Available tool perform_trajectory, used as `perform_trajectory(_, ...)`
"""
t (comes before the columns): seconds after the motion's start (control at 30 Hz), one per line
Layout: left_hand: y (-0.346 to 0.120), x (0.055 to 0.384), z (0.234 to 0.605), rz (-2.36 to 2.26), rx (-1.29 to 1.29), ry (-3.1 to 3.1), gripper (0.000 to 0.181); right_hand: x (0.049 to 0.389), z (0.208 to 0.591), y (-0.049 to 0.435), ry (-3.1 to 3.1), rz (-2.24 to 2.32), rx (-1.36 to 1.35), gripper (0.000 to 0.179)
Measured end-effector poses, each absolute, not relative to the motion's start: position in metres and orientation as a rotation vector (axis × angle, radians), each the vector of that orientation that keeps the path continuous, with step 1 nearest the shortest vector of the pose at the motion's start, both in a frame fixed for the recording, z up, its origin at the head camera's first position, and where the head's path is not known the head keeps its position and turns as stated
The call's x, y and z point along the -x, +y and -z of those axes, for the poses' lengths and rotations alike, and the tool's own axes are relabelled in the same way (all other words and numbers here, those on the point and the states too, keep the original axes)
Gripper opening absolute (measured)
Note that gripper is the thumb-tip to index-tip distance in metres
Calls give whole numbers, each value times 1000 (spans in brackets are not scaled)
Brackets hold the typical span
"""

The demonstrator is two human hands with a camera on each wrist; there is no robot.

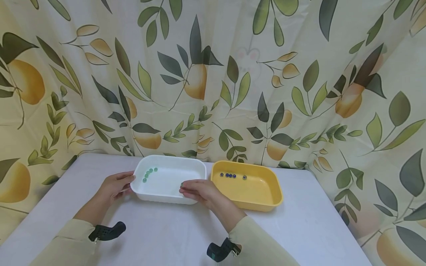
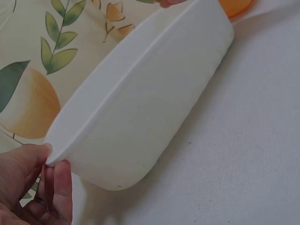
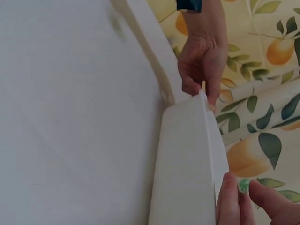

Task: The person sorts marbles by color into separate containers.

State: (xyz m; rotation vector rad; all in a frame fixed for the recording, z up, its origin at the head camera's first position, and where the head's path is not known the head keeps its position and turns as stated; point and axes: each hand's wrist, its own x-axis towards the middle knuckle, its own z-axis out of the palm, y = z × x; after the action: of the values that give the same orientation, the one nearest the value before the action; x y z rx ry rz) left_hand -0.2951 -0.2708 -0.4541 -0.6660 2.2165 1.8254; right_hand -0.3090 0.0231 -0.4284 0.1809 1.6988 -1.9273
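Note:
My left hand [image 1: 115,186] pinches the left rim of a white tray [image 1: 168,162]; the left wrist view shows thumb and fingers on either side of that rim. Several green marbles [image 1: 148,172] lie in the tray's left part. Over the tray's front right corner is my right hand [image 1: 202,192]. Between its thumb and fingers it pinches one green marble [image 3: 243,185], seen best in the right wrist view. Beside the white tray, to the right, stands a yellow tray [image 1: 263,205] with several dark blue marbles [image 1: 230,175] along its back left.
Both trays stand on a table with a white cloth [image 1: 159,236]. A curtain [image 1: 213,74] printed with leaves and fruit hangs right behind them. Each wrist wears a black band [image 1: 108,231].

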Motion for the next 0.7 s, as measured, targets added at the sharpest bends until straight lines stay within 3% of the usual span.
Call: perform_trajectory(0.7,-272,295,454,-1830,662,2203,56,316,426,11,1723,1897,-287,28)
